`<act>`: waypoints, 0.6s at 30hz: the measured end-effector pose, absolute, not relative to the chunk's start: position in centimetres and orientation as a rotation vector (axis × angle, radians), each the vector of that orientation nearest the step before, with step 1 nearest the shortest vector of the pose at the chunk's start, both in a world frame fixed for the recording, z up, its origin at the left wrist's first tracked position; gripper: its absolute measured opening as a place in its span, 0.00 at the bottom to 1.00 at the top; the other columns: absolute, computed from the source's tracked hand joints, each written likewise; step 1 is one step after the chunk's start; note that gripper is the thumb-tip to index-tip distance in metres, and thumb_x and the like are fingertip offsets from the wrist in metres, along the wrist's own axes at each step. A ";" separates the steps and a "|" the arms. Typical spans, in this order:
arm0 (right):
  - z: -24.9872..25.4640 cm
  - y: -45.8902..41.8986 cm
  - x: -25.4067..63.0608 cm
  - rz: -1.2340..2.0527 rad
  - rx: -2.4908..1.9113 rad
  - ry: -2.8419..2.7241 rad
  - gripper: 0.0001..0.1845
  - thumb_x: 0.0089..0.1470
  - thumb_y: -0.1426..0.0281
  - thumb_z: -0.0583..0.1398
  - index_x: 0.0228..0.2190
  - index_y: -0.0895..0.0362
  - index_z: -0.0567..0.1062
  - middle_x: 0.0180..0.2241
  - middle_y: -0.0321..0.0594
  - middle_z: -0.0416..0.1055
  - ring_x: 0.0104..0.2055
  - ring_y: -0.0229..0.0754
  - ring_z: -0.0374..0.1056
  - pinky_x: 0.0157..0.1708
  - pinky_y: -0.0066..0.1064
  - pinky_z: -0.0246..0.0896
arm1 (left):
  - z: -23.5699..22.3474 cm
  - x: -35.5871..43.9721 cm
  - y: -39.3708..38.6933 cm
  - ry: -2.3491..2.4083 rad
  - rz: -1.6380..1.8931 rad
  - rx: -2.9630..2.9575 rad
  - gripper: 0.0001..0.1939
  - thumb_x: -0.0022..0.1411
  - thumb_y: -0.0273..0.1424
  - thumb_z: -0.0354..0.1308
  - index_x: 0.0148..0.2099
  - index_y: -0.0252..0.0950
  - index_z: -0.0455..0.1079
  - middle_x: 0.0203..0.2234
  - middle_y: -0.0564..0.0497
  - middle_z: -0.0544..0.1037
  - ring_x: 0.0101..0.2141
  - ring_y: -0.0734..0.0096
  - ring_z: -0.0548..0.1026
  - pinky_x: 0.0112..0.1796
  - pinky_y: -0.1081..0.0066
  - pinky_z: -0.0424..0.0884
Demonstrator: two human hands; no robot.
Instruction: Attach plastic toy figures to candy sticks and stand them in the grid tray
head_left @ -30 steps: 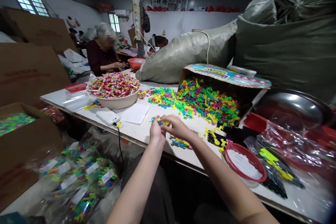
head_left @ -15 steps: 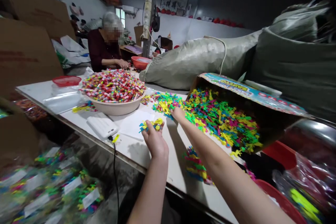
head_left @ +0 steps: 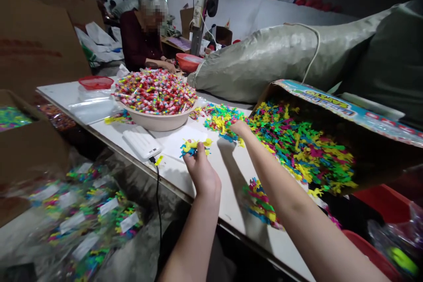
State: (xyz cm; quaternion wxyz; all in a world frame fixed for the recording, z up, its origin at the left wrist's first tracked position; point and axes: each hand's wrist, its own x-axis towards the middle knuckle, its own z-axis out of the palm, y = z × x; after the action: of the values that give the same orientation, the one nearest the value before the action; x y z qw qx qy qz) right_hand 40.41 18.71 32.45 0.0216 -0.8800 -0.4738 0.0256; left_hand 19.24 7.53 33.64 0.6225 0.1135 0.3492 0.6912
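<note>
My left hand (head_left: 202, 168) is closed around a few small soft-plastic figures (head_left: 192, 144), yellow and blue, above the white table (head_left: 228, 205). My right hand (head_left: 240, 128) reaches into the loose heap of colourful plastic figures (head_left: 220, 116) at the mouth of a tipped-over printed carton (head_left: 317, 99). Its fingers are hidden behind the hand and among the figures. More figures (head_left: 304, 145) spill out of the carton. Beside my right forearm lies a separate stack of figures (head_left: 261, 202).
A beige basin (head_left: 155, 120) heaped with wrapped candy-like pieces stands left of my hands. Near it lie a white power bank (head_left: 142, 142) with a black cable and a red basket (head_left: 95, 82). Bagged figures (head_left: 95, 211) lie below the table edge. A co-worker (head_left: 142, 39) sits opposite.
My view has shifted, so the scene sits further right and higher. My left hand has turned slightly, still holding the figures. My right hand stays at the heap.
</note>
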 end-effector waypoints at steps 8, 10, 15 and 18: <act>31.7 21.3 36.0 -0.058 -2.384 -1.912 0.16 0.51 0.71 0.55 0.43 0.57 0.71 0.41 0.46 0.72 0.45 0.48 0.64 0.43 0.32 0.52 | 34.1 19.5 7.1 0.711 1.536 0.159 0.05 0.57 0.28 0.54 0.36 0.36 0.61 0.37 0.51 0.71 0.40 0.74 0.71 0.43 0.72 0.65; 31.2 21.7 35.7 -0.068 -2.337 -1.955 0.13 0.49 0.76 0.55 0.37 0.57 0.74 0.38 0.47 0.73 0.45 0.48 0.64 0.45 0.33 0.49 | 34.1 19.4 7.2 0.724 1.521 0.130 0.04 0.58 0.27 0.54 0.36 0.36 0.61 0.36 0.51 0.72 0.39 0.75 0.72 0.42 0.72 0.65; 31.2 22.3 36.0 -0.052 -2.250 -1.910 0.11 0.45 0.80 0.56 0.29 0.59 0.77 0.32 0.47 0.74 0.41 0.46 0.65 0.44 0.31 0.49 | 34.3 19.0 7.6 0.706 1.525 0.108 0.03 0.58 0.28 0.54 0.35 0.36 0.62 0.35 0.51 0.73 0.38 0.76 0.72 0.39 0.74 0.66; 32.2 22.3 35.9 -0.094 -2.173 -1.763 0.12 0.49 0.77 0.53 0.34 0.60 0.75 0.38 0.49 0.71 0.45 0.47 0.63 0.45 0.33 0.50 | 34.4 18.9 7.7 0.667 1.533 0.086 0.03 0.58 0.27 0.54 0.35 0.36 0.62 0.35 0.52 0.73 0.37 0.77 0.72 0.38 0.75 0.66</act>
State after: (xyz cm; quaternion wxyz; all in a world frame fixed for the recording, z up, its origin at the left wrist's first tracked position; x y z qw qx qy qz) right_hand 35.94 22.28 32.17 0.1700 -0.7647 -0.6207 -0.0330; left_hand 18.89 7.69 34.38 0.6695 0.0384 0.2961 0.6802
